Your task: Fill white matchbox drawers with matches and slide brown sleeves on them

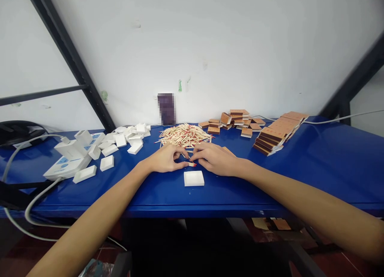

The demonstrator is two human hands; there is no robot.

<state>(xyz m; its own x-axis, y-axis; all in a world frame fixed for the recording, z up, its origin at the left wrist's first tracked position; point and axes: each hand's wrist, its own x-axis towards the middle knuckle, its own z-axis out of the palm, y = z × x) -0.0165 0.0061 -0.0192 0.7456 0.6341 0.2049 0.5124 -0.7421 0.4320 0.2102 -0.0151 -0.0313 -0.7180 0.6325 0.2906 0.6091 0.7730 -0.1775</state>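
Observation:
My left hand (166, 159) and my right hand (214, 159) meet at the middle of the blue table (315, 165), fingers curled together around a small bunch of red-tipped matches (192, 164). An empty white inner tray (194, 178) lies just in front of them. Behind the hands is a loose pile of matches (184, 135). A brown matchbox sleeve (228, 150) peeks out behind my right hand.
White inner trays (120, 143) lie scattered at the left, beside a white power strip (67, 165) with cables. Brown sleeves lie in a heap (237, 121) and a slanted stack (276, 135) at the right. A wall stands close behind; dark metal braces cross it.

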